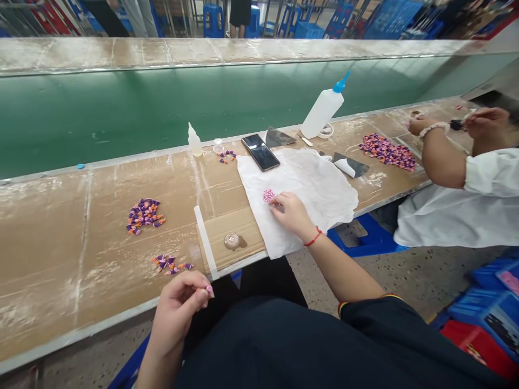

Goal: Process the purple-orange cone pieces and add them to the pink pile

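My left hand hovers at the bench's near edge, fingers pinched shut on a tiny piece I cannot make out. Just beyond it lies a small scatter of purple-orange pieces, and a larger pile sits further back. My right hand rests on a crumpled white sheet, fingertips pinched beside a small pink patch of beads.
A phone lies on the sheet's far corner. A small dropper bottle and a big blue-capped squeeze bottle stand by the green conveyor belt. A co-worker sits at the right near another bead pile. A small round lid lies close.
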### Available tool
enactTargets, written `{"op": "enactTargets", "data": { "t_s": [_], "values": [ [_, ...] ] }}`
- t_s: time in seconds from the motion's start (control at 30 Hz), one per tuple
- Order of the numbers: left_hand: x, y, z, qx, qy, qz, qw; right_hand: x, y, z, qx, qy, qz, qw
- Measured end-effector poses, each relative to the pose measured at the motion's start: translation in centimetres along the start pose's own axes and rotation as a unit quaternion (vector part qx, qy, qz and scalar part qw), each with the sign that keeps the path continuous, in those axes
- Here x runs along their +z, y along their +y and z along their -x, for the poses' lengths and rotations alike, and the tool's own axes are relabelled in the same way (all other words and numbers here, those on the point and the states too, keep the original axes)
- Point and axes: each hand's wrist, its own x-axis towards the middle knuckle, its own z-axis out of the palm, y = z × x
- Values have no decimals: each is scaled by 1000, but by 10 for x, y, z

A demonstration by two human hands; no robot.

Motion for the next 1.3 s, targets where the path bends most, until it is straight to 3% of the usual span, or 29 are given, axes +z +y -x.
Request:
{"op": "enactTargets", "data": {
  "t_s": [0.33,0.8,0.97,1.1,1.3],
  "values": [
    [-1,-4,-4,-9,6,0,1000,-6,3,2,10,-9,6,1000],
    [7,-1,-6,-54,-10,-49,997,5,-4,-1,-17,-14,-1,1000],
    [32,9,-24,-59,-33,-125,990,-19,-39,12,-96,-42,-95,990],
    [57,20,-44,-45,-86,-145,985,-43,-79,20,-206,-65,-191,958],
    [73,29,-53,-30,-121,-113,986,-55,-107,23,-277,-73,-165,944]
  ]
}}
